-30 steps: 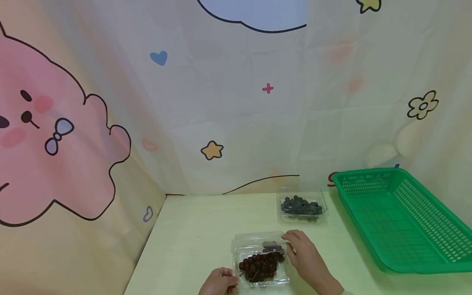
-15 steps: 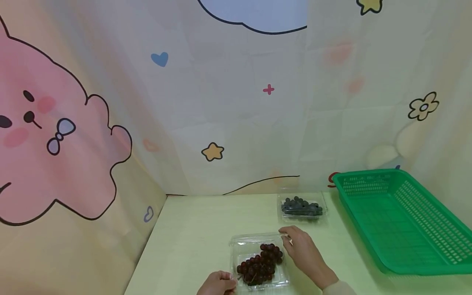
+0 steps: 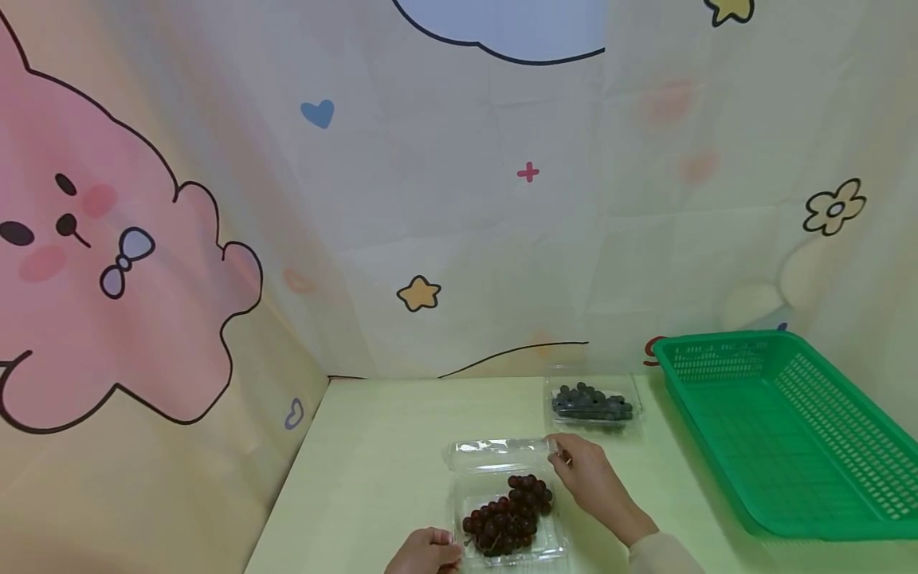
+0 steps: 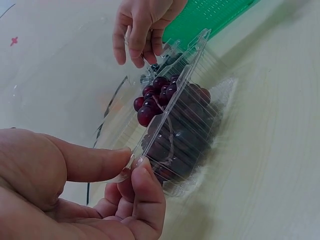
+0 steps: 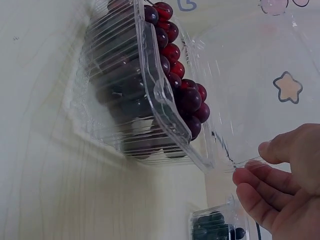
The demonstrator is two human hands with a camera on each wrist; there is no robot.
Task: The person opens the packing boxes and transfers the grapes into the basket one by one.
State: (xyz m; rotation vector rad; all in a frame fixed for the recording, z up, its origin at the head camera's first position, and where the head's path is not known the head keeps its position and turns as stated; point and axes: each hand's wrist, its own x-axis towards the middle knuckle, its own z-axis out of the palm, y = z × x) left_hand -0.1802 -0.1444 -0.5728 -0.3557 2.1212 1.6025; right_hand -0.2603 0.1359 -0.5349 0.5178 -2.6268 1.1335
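A clear plastic clamshell box (image 3: pixel 466 486) stands on the table, its lid (image 3: pixel 495 453) raised along the far side. Inside lies a bunch of dark red grapes (image 3: pixel 505 522), also seen through the ribbed wall in both wrist views. My left hand (image 3: pixel 425 550) holds the box's near left rim; in the left wrist view, thumb and forefinger (image 4: pixel 145 180) pinch that rim. My right hand (image 3: pixel 591 478) is at the lid's right corner. In the right wrist view, thumb and fingers (image 5: pixel 260 192) pinch the thin lid edge, apart from the grapes.
Behind the box stands a second clear box (image 3: pixel 638 399) with dark bluish grapes (image 3: pixel 591 402). A green plastic basket (image 3: pixel 782 446) occupies the table's right side. A printed curtain (image 3: pixel 459 199) hangs along the back and left edges of the pale table (image 3: pixel 373 446).
The lid has swung up and away from me, uncovering the grapes, and my right hand has moved slightly away with it. My left hand stays at the rim.
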